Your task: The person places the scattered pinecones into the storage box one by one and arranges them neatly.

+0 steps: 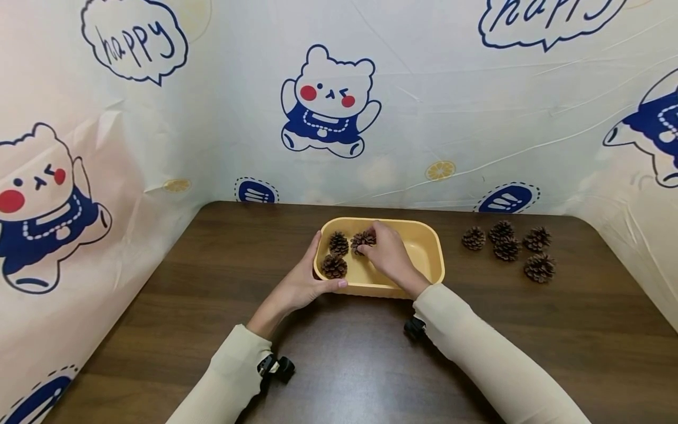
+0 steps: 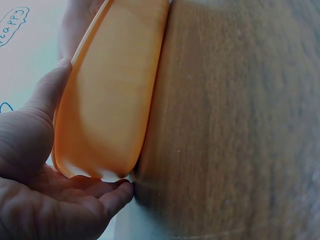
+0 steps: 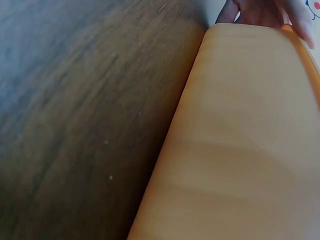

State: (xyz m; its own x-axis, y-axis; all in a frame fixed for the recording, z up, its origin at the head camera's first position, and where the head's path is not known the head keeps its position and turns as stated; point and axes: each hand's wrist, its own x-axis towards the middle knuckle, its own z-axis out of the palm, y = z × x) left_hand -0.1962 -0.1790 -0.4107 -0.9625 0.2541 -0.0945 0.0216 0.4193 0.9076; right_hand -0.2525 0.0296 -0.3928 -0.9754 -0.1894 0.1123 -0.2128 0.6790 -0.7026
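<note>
Right hand [image 1: 391, 254]: thumb and fingers pinch 1 pine cone [image 1: 362, 241] inside the yellow tray [image 1: 373, 290]; can't tell if that cone touches the tray floor. Left hand [image 1: 302, 282]: gripping the tray at its left end, thumb on the near rim, fingers round the end wall. Left wrist view has the same hold up close, fingers curving under the tray's end, 1 fingertip low beside the table [image 2: 230, 130]. Right wrist view: mostly the tray's near wall, left hand at its far end.

Just left of the pinch, by the left hand's hold: 2 loose cones [image 1: 335, 267] in the tray, close together, 1 nearer the person, 1 farther. Right of the pinch, past the tray's right end and well apart from both hands: outer group [image 1: 507, 249], 5 pine cones on the table; the middle 2 sit against each other in the head view, 1 to their left, 2 to their right.

Beyond both grips: pale backdrop [image 1: 228, 100] with printed bear [image 1: 332, 106] figures. Nearer the person than the grips: cream sleeves [image 1: 225, 365], black device [image 1: 284, 369] at each wrist.
</note>
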